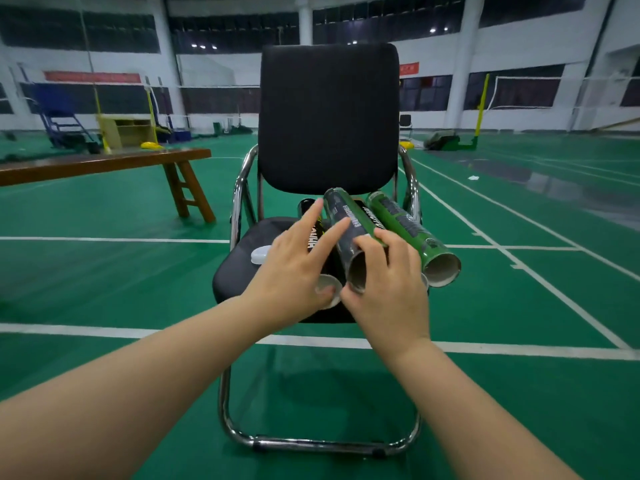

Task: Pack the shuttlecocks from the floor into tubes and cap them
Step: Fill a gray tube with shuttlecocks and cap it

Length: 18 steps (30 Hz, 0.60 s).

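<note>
chair: black padded chair (329, 116) with a chrome frame, standing on the green court floor (104, 289), straight ahead of my feed
tubes: i count three lying side by side on the seat, open or near ends toward the camera, far ends against the backrest
black tube (306, 207): leftmost, mostly covered by the left hand
grey tube (346, 216): middle, lifted at the near end, its mouth open and showing bare card inside
green tube (408, 230): rightmost, just beside the grey one, mouth open, overhanging the seat's front edge
left hand (294, 268): index and middle fingers straight, laid over the black tube and touching the grey one; thumb tip pressed on a white cap (329, 284) at the black tube's near end; the other fingers are hidden, so i cannot tell whether it grips the cap, or whether the cap sits on the tube
right hand (388, 292): fingers curled over the grey tube near its mouth, thumb at the rim, holding it
loose cap (260, 255): white, lying on the seat left of the left hand
bench (104, 164): brown wood, well apart on the left
</note>
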Motion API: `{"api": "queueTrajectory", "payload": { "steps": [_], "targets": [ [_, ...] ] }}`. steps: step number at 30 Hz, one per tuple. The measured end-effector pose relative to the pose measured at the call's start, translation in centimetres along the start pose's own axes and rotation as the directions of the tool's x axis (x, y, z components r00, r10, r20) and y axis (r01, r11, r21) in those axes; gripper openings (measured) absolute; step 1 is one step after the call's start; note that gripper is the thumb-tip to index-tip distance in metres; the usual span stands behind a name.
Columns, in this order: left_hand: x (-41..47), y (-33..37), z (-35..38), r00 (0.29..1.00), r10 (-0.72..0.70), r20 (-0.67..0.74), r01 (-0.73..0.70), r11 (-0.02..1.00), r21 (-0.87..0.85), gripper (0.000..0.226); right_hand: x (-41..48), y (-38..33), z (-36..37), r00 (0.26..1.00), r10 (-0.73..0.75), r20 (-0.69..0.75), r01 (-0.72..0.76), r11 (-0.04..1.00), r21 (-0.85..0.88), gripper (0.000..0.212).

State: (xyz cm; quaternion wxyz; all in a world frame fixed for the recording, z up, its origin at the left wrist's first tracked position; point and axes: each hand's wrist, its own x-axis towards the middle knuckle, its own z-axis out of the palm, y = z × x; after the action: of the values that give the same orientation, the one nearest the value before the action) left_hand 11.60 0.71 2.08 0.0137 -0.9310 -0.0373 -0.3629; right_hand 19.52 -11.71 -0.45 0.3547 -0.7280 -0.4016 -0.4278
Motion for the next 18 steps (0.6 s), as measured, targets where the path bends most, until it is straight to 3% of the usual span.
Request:
{"api": "queueTrajectory", "payload": {
  "steps": [3, 5, 9, 14, 18],
  "targets": [
    [0.4, 1.1, -2.0, 0.999, 0.008, -0.036, -0.008, 1.0, 0.005, 0.099, 1.0, -2.5, -3.0, 1.0, -0.001, -0.006, 0.002, 0.999, 0.032, 0.069],
    [0.4, 2.2, -4.1, 0.996, 0.027, -0.087, -0.033, 0.997, -0.065, 0.091, 1.7, -4.3, -5.2, 1.0, 0.014, -0.011, -0.013, 0.996, 0.09, 0.062],
    [-0.7, 3.7, -8.8, 0.987, 0.142, -0.073, -0.156, 0.957, -0.243, 0.084, 2.1, -7.1, -9.7, 0.996, 0.075, 0.051, -0.088, 0.916, 0.392, 0.054],
    [-5.4, 4.2, -14.7, 0.951, 0.299, -0.074, -0.303, 0.951, -0.054, 0.081, -0.2, -11.8, -12.8, 0.984, 0.068, 0.163, -0.15, 0.813, 0.563, 0.062],
    [-12.7, 3.2, -16.7, 0.977, 0.211, -0.028, -0.211, 0.977, 0.0, 0.079, -4.3, -16.7, -12.6, 0.959, 0.017, 0.281, -0.198, 0.752, 0.629, 0.063]
  ]
}}
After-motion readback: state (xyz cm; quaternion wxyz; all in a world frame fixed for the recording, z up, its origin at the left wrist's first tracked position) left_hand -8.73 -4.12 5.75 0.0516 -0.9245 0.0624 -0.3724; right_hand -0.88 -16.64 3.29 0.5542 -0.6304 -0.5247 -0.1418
